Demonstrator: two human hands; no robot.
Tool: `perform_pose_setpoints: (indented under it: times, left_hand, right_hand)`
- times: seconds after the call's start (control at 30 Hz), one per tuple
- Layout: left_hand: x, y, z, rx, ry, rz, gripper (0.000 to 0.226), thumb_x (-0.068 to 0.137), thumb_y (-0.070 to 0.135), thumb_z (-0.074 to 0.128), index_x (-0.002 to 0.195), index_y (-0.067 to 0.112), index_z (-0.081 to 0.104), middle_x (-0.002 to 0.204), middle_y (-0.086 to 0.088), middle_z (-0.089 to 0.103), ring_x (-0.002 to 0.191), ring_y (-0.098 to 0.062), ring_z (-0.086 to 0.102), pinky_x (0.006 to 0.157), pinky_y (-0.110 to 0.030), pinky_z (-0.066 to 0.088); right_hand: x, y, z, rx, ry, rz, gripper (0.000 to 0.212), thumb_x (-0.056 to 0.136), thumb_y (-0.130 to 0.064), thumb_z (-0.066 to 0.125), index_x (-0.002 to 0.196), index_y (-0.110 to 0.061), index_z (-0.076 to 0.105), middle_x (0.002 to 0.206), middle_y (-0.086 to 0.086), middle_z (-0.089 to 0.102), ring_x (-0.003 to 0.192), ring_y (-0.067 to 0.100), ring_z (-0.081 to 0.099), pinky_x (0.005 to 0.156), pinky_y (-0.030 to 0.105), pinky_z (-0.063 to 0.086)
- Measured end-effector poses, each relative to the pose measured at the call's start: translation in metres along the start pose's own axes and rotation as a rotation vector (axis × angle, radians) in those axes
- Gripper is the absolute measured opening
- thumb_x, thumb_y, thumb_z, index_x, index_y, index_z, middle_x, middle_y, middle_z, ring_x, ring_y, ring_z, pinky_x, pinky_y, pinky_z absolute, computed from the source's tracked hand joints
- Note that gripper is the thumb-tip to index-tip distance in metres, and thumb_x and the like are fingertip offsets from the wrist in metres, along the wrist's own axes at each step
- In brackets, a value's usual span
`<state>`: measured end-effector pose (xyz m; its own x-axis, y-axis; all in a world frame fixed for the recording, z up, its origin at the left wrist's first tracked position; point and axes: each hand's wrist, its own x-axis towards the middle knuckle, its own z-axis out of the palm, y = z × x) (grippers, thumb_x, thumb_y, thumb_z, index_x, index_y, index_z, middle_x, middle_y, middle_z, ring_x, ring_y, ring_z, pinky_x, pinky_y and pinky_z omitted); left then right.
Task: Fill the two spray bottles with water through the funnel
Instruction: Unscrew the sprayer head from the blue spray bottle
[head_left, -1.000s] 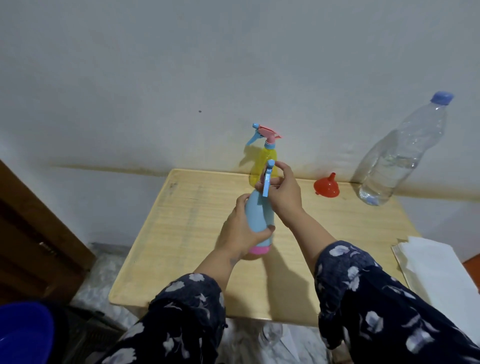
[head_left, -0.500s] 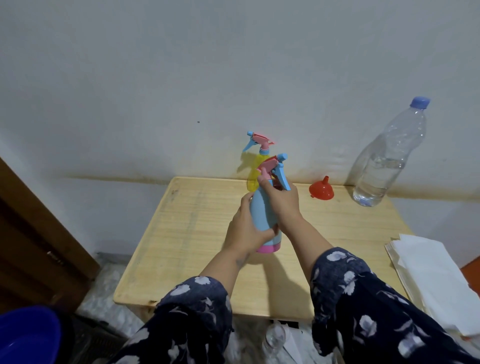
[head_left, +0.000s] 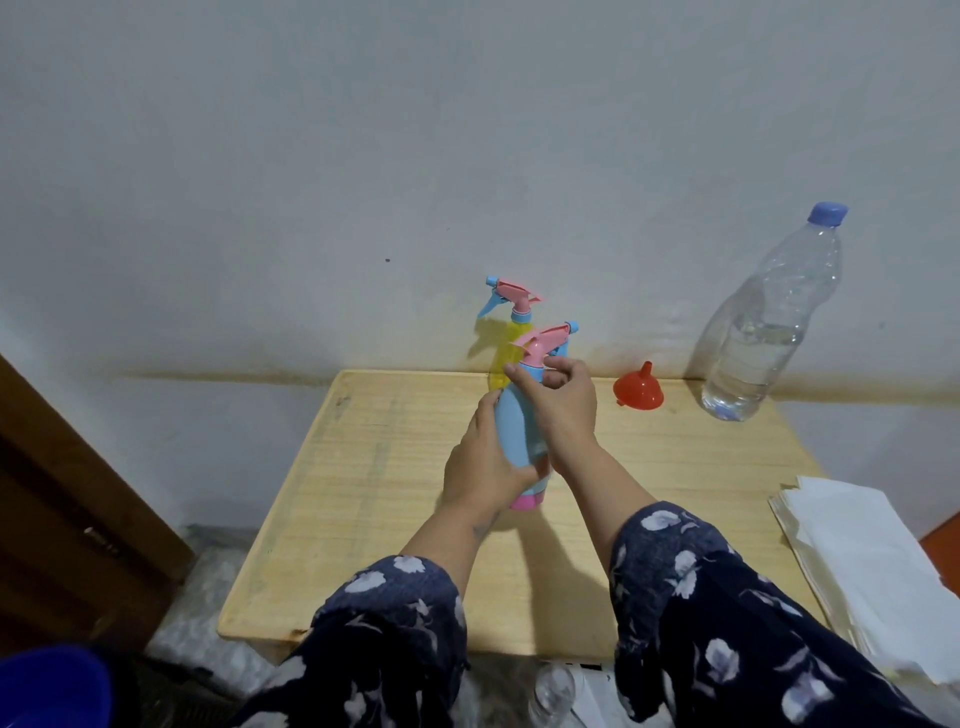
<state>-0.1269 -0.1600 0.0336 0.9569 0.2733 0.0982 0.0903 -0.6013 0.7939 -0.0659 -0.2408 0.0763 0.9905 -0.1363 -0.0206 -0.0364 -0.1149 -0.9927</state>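
Note:
A blue spray bottle (head_left: 519, 436) with a pink base stands on the wooden table (head_left: 374, 467). My left hand (head_left: 480, 467) is wrapped around its body. My right hand (head_left: 558, 405) grips the neck just under its pink spray head (head_left: 545, 340), whose blue nozzle points right. Behind it, against the wall, a yellow spray bottle (head_left: 506, 348) stands with a pink and blue spray head. A red funnel (head_left: 638, 392) lies mouth down at the back of the table. To its right stands a clear water bottle (head_left: 769, 322) with a blue cap, partly filled.
A stack of white paper (head_left: 862, 561) lies over the table's right edge. A dark wooden door (head_left: 67, 519) is at the left. A blue tub rim (head_left: 52, 686) shows at bottom left. Another clear bottle (head_left: 553, 691) sits on the floor below the table's front edge.
The pink spray head has turned under my right hand: its nozzle pointed toward me a second ago and now points right. My left hand keeps its hold on the bottle.

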Motion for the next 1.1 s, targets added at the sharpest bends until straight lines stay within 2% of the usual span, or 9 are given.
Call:
perform_pose_setpoints:
  times: [0.13, 0.3, 0.43, 0.57, 0.73, 0.83, 0.9, 1.0, 1.1]
  left_hand:
    - [0.003, -0.007, 0.002, 0.069, -0.005, 0.002, 0.088, 0.065, 0.051, 0.077, 0.135, 0.041, 0.025, 0.123, 0.016, 0.051, 0.097, -0.018, 0.058, 0.074, -0.038, 0.051]
    - [0.008, -0.013, 0.006, 0.106, -0.076, 0.025, 0.088, 0.066, 0.048, 0.076, 0.138, 0.04, 0.026, 0.125, 0.016, 0.05, 0.098, -0.019, 0.058, 0.078, -0.037, 0.05]
    - [0.0, -0.031, 0.004, 0.156, -0.139, 0.05, 0.086, 0.065, 0.04, 0.078, 0.136, 0.038, 0.029, 0.125, 0.015, 0.049, 0.094, -0.02, 0.059, 0.075, -0.036, 0.051]
    - [-0.012, -0.053, -0.001, 0.165, -0.1, 0.039, 0.087, 0.064, 0.024, 0.079, 0.136, 0.03, 0.03, 0.129, 0.009, 0.044, 0.095, -0.023, 0.057, 0.071, -0.037, 0.052]
    - [-0.013, -0.053, -0.004, 0.095, 0.023, 0.048, 0.087, 0.066, 0.021, 0.081, 0.137, 0.022, 0.031, 0.133, 0.005, 0.039, 0.102, -0.02, 0.051, 0.076, -0.031, 0.045]
    - [-0.011, -0.044, -0.002, 0.059, 0.053, 0.057, 0.089, 0.065, 0.021, 0.082, 0.137, 0.025, 0.03, 0.132, 0.01, 0.037, 0.099, -0.015, 0.048, 0.065, -0.024, 0.04]
    - [-0.011, -0.038, 0.001, 0.051, 0.056, 0.071, 0.088, 0.066, 0.024, 0.082, 0.138, 0.024, 0.029, 0.134, 0.009, 0.037, 0.099, -0.012, 0.046, 0.067, -0.023, 0.039]
    - [-0.009, -0.031, 0.005, 0.045, 0.063, 0.074, 0.089, 0.067, 0.026, 0.081, 0.139, 0.024, 0.028, 0.137, 0.008, 0.036, 0.1, -0.01, 0.043, 0.075, -0.027, 0.039]
    - [-0.009, -0.023, 0.009, 0.028, 0.063, 0.071, 0.089, 0.067, 0.026, 0.081, 0.138, 0.025, 0.028, 0.137, 0.008, 0.037, 0.099, -0.011, 0.045, 0.074, -0.028, 0.041]
  right_hand:
    - [0.01, 0.005, -0.006, -0.052, -0.008, 0.015, 0.03, 0.073, -0.033, 0.08, 0.095, -0.021, 0.063, 0.089, -0.004, 0.066, 0.087, 0.013, 0.062, 0.082, 0.032, 0.052]
    - [0.019, 0.014, -0.014, 0.042, -0.052, 0.006, 0.025, 0.092, -0.018, 0.059, 0.116, -0.01, 0.063, 0.091, -0.003, 0.064, 0.08, 0.005, 0.058, 0.065, 0.015, 0.044]
    - [0.04, 0.016, -0.03, 0.279, 0.068, 0.08, 0.016, 0.095, -0.014, 0.055, 0.106, -0.01, 0.065, 0.092, 0.005, 0.067, 0.081, 0.015, 0.064, 0.075, 0.022, 0.048]
    - [0.057, 0.002, -0.06, 0.57, 0.205, 0.206, 0.024, 0.099, -0.009, 0.047, 0.119, -0.001, 0.056, 0.089, 0.012, 0.061, 0.059, 0.011, 0.056, 0.055, 0.016, 0.048]
    - [0.057, 0.028, -0.084, 0.406, 0.137, 0.38, 0.026, 0.096, -0.007, 0.048, 0.12, 0.002, 0.056, 0.074, 0.009, 0.059, 0.058, 0.015, 0.054, 0.044, 0.021, 0.049]
    - [0.039, 0.062, -0.084, 0.248, 0.024, 0.506, 0.027, 0.094, -0.003, 0.051, 0.119, 0.003, 0.059, 0.072, 0.007, 0.059, 0.057, 0.015, 0.054, 0.046, 0.023, 0.05]
    - [0.024, 0.084, -0.084, 0.174, -0.038, 0.582, 0.025, 0.095, -0.003, 0.049, 0.117, 0.004, 0.059, 0.072, 0.008, 0.06, 0.059, 0.016, 0.057, 0.05, 0.027, 0.053]
    - [0.005, 0.105, -0.088, 0.101, -0.088, 0.653, 0.023, 0.095, -0.003, 0.045, 0.111, 0.006, 0.06, 0.074, 0.012, 0.062, 0.062, 0.022, 0.059, 0.074, 0.04, 0.055]
    - [-0.007, 0.114, -0.094, 0.073, -0.109, 0.685, 0.021, 0.093, 0.0, 0.043, 0.1, 0.005, 0.062, 0.071, 0.014, 0.059, 0.058, 0.024, 0.053, 0.065, 0.037, 0.05]
